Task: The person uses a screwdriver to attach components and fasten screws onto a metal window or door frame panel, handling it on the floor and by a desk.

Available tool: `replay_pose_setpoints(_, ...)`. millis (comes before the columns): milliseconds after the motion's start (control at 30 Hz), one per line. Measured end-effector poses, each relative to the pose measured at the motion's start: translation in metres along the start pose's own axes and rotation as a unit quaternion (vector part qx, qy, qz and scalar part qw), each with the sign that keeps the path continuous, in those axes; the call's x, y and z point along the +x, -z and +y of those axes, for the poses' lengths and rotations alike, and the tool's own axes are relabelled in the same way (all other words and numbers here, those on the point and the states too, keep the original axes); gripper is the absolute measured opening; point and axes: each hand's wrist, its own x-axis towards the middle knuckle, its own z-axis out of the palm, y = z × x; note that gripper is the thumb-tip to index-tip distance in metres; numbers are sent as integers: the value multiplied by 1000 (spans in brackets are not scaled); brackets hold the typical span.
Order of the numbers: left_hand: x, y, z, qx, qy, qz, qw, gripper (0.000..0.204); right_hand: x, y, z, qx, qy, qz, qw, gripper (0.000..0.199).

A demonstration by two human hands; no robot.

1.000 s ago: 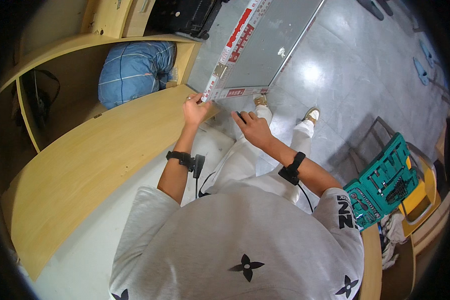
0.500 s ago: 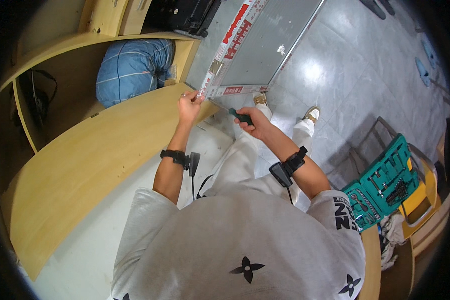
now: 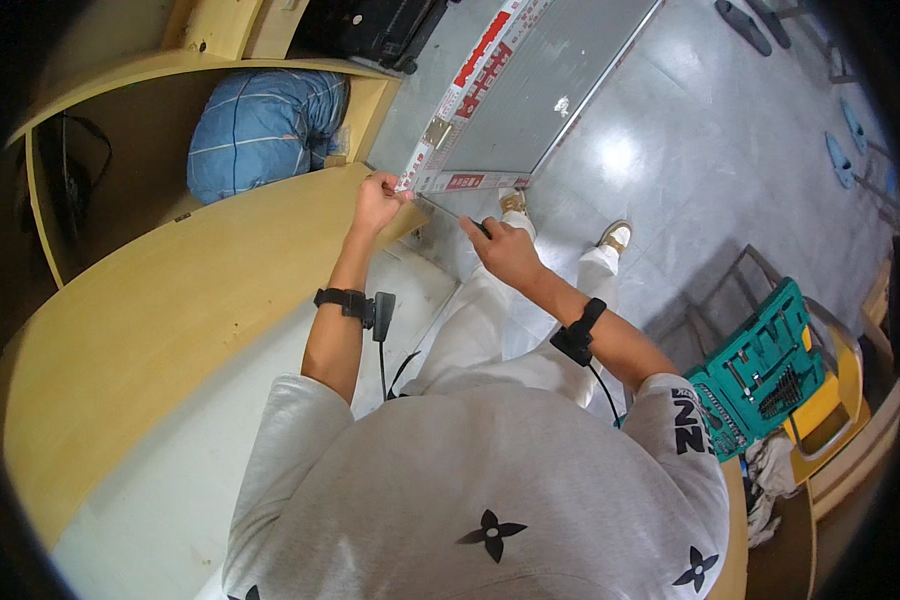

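Note:
My left hand (image 3: 378, 203) is closed, its fingers pinching the near left corner of a grey framed panel (image 3: 525, 112). White and red printed protective tape runs along the panel's edges. My right hand (image 3: 510, 252) is wrapped around a screwdriver (image 3: 481, 229) with a dark green handle. Its thin shaft reaches left toward the corner by my left hand. Most of the handle is covered by my fingers, and I cannot tell whether the tip touches the frame.
A curved wooden board (image 3: 170, 285) runs along the left, beside a shelf holding a blue checked bundle (image 3: 260, 135). To the right, an open green tool case (image 3: 755, 365) rests on a yellow chair (image 3: 838, 395). Slippers (image 3: 838, 160) lie on the grey tiled floor (image 3: 670, 150).
My right hand has turned over, so its back faces up and covers most of the screwdriver handle. My left hand stays at the panel corner. The whole view has shifted slightly.

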Motion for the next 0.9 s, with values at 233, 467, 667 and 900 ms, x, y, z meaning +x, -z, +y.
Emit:
replay_pose_setpoints(233,1,-7,-5,-64,54,18,996,23,-3,-18,3,221,-123,23,967,44)
replay_pose_setpoints(467,11,5,12,-13,45,22,999,23,24,-7,19,807,-507,-110,283,18)
replay_pose_setpoints(667,-1,-6,-7,69,17,57,996,22,3,-23,0,315,-350,11,882,25)
replay_pose_setpoints(900,6,-5,-32,17,-8,39,999,28,-2,6,-22,63,-20,55,996,44)
